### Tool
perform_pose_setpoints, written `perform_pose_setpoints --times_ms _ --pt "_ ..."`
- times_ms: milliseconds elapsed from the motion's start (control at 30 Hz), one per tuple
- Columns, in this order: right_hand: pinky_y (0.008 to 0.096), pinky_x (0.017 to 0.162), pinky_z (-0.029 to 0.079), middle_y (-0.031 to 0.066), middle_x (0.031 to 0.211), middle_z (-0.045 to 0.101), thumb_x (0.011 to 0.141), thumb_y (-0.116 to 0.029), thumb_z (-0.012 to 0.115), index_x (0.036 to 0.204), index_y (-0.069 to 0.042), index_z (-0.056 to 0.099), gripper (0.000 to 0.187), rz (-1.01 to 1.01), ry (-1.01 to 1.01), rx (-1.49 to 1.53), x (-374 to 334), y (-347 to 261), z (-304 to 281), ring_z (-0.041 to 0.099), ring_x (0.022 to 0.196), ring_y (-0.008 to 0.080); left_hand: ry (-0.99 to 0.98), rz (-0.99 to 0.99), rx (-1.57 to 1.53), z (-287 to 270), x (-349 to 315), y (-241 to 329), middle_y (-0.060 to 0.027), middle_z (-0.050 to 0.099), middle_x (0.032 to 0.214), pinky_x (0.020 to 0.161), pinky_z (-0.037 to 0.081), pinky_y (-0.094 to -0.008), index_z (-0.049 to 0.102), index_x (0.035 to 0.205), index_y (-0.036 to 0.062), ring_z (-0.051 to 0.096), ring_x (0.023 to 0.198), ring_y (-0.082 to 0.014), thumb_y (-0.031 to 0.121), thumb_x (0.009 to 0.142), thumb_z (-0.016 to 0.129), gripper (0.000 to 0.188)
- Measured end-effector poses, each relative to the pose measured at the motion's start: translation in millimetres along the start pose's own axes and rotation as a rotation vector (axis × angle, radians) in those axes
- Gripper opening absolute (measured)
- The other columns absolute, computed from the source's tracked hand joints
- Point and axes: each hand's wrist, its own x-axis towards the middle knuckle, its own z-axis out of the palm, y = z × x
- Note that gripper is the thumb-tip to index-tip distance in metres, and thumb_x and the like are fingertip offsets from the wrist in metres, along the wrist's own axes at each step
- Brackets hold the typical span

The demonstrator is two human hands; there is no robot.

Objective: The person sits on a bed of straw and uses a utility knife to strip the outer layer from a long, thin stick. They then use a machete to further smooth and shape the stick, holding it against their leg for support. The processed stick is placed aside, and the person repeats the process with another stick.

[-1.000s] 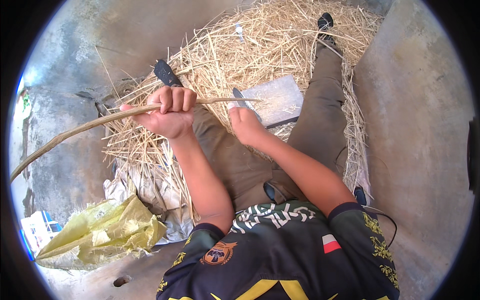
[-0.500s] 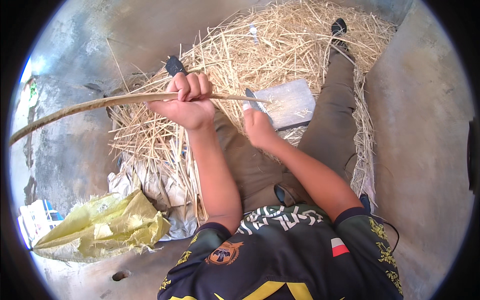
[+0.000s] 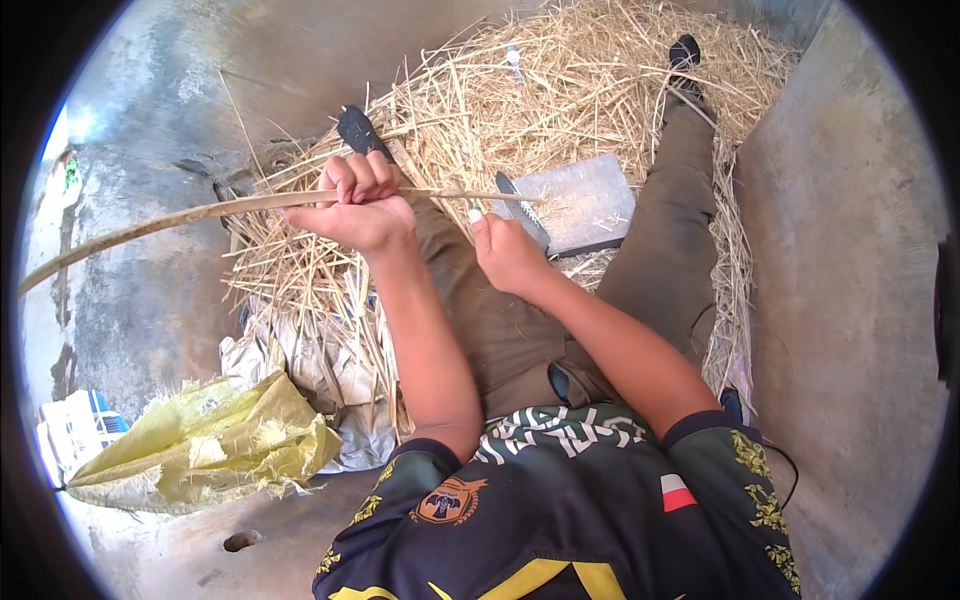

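A long, thin, pale wooden stick (image 3: 160, 220) runs from the far left, bending, to a narrow tip over the grey board. My left hand (image 3: 362, 212) is closed around it, fingers curled over the top and palm turned up. Just below the stick's thin end is my right hand (image 3: 510, 255), its fingers curled and a white covering on the thumb tip. What lies inside its grip is too small and hidden to make out. Beyond it, a flat grey board (image 3: 590, 205) with shavings lies between my legs, a dark serrated strip (image 3: 525, 212) along its left edge.
Heaped straw-like shavings (image 3: 590, 95) cover the floor ahead, with a small clear bottle (image 3: 514, 62) on them. My outstretched legs (image 3: 665, 215) flank the board. A torn yellow sack (image 3: 215, 445) lies at lower left. Concrete walls (image 3: 850, 280) stand close on both sides.
My right hand has shifted a little left and down, toward my left hand. My left hand and the stick have moved slightly left.
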Motion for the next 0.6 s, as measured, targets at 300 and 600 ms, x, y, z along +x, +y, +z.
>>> perform_pose_setpoints --times_ms 300,600 --pt "0.0565 0.079 0.052 0.0338 0.086 0.066 0.106 -0.040 0.032 0.093 0.007 0.067 0.059 0.026 -0.088 -0.089 -4.2 -44.8 -8.6 0.066 0.086 0.0516 0.025 0.034 0.002 -4.9 0.4 1.6 0.0025 0.021 0.049 0.042 0.011 -0.0270 0.024 0.061 0.0167 0.017 0.046 -0.0119 0.087 0.089 0.012 0.076" --pt "0.0556 0.084 0.053 0.0321 0.094 0.068 0.106 -0.042 0.029 0.093 0.007 0.068 0.063 0.174 -0.078 -0.113 11.3 -26.7 -3.5 0.066 0.092 0.0493 0.076 0.042 -0.041 8.9 5.5 -1.4 0.0031 0.022 0.049 0.042 0.012 -0.0263 0.027 0.061 0.0168 0.017 0.044 -0.0118 0.083 0.091 0.013 0.075"
